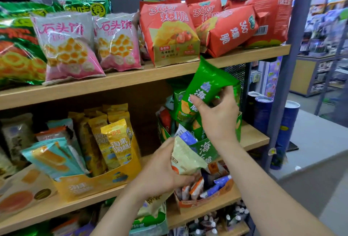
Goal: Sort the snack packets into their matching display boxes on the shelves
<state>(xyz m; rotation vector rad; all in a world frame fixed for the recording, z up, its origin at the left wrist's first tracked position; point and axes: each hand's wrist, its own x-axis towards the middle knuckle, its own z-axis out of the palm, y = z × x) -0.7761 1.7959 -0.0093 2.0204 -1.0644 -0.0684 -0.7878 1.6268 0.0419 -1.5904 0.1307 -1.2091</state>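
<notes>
I am watching the green packet (209, 83), the raised one, throwing back bright highlights: thin, glossy plastic film, creased. The pale cream packet (186, 158) below it is looking matt, almost papery. On the upper shelf (150, 74), whose boards are showing a smooth, matt wood grain, the red bags (169, 32) are reading as a matt, paper-like wrap. The green bags (18, 34) at far left are glinting like crinkled metallic foil. The pink bags (69, 47) are giving off a soft plastic sheen. The yellow display box (98, 183) and green display box (204, 149) are looking like printed cardboard. The grey upright (284, 85) is appearing as smooth, matt-painted metal.
</notes>
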